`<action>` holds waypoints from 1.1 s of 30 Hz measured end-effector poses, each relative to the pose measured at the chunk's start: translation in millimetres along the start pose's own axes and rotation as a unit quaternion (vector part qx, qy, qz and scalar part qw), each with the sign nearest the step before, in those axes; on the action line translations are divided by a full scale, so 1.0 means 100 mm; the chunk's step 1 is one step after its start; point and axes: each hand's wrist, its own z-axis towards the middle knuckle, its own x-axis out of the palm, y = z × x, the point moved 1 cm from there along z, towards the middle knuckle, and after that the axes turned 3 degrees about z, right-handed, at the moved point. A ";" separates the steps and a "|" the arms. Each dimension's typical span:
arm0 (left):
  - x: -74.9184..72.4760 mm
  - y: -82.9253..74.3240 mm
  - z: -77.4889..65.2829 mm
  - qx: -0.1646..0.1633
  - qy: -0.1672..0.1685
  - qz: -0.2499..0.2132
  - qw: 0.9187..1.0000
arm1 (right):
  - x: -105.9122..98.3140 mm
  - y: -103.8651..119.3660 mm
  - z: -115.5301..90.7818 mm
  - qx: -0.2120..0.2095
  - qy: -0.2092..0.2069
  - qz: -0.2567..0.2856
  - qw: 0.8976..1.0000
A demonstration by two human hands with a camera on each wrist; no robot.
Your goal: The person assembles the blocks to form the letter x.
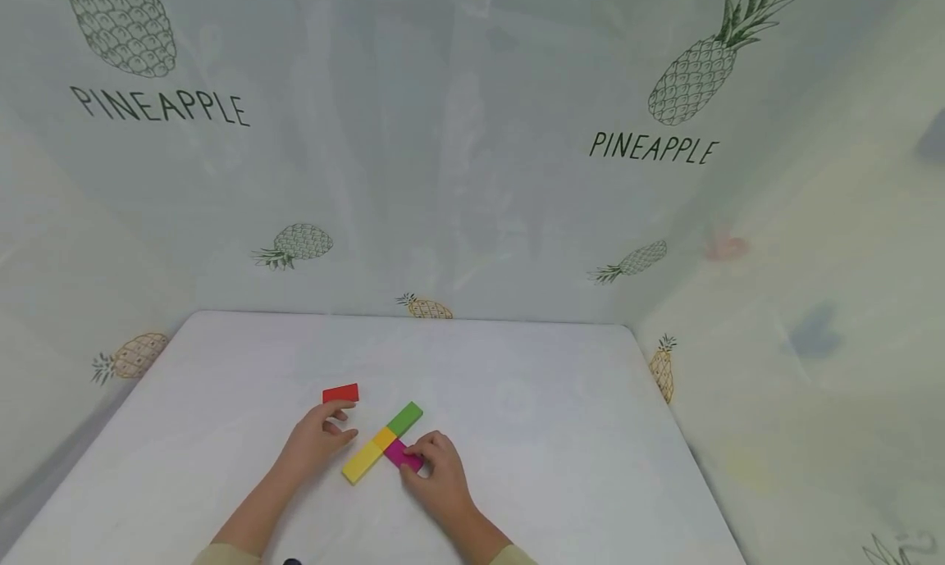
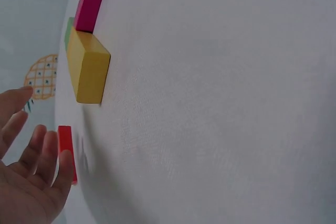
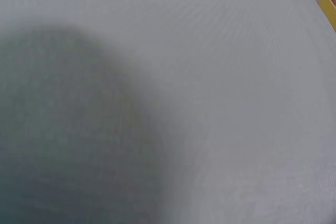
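Note:
A green block, a small orange block and a yellow block form a slanting row on the white table. From the orange piece a magenta block branches off to the right. My right hand pinches its outer end between thumb and fingers. Left of the row, my left hand is held with fingers parted and nothing between them. Just beyond its fingertips lies a red block, which also shows behind the fingers in the left wrist view. The right wrist view catches only a corner of the yellow block.
The white table extends on both sides of the blocks. Pineapple-printed curtains hang behind and beside it. A small dark object shows at the bottom edge of the head view.

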 end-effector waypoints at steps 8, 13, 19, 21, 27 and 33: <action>-0.02 0.04 0.20 0.028 -0.009 0.015 0.999 | -0.01 0.00 0.00 -0.018 -0.010 -0.008 1.000; -0.03 0.08 0.30 0.037 -0.018 0.042 0.998 | -0.01 0.00 0.00 -0.011 -0.003 -0.007 1.000; -0.06 0.14 0.40 0.074 -0.024 0.083 0.994 | -0.01 0.01 0.02 -0.016 -0.004 -0.008 1.000; -0.07 0.16 0.43 0.085 -0.024 0.094 0.992 | -0.01 0.01 0.02 -0.019 -0.007 -0.012 1.000; -0.10 0.21 0.52 0.080 -0.021 0.126 0.989 | 0.00 0.00 0.02 -0.026 -0.012 -0.015 0.999; -0.13 0.27 0.58 0.081 -0.021 0.154 0.984 | 0.00 -0.01 0.03 -0.013 -0.004 -0.013 1.000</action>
